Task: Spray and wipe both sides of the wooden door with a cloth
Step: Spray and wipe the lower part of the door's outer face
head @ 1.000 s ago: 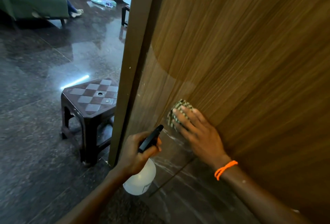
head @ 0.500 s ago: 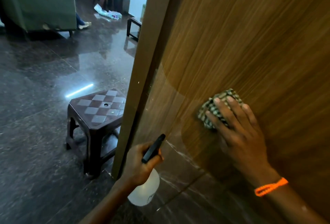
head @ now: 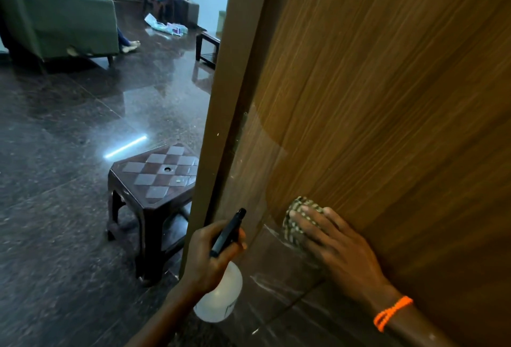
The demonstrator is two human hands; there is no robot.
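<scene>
wooden door (head: 387, 98) | right hand (head: 340, 250) fingers flat, pressing cloth (head: 294, 218) | left hand (head: 210, 258) gripping spray bottle (head: 221, 297)

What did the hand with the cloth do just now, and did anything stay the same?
The right hand slid the checked cloth up and rightward across the wooden door, then back down toward the door's lower edge. Nothing was picked up or let go. The left hand still holds the spray bottle low beside the door edge; the stool has not moved.
</scene>
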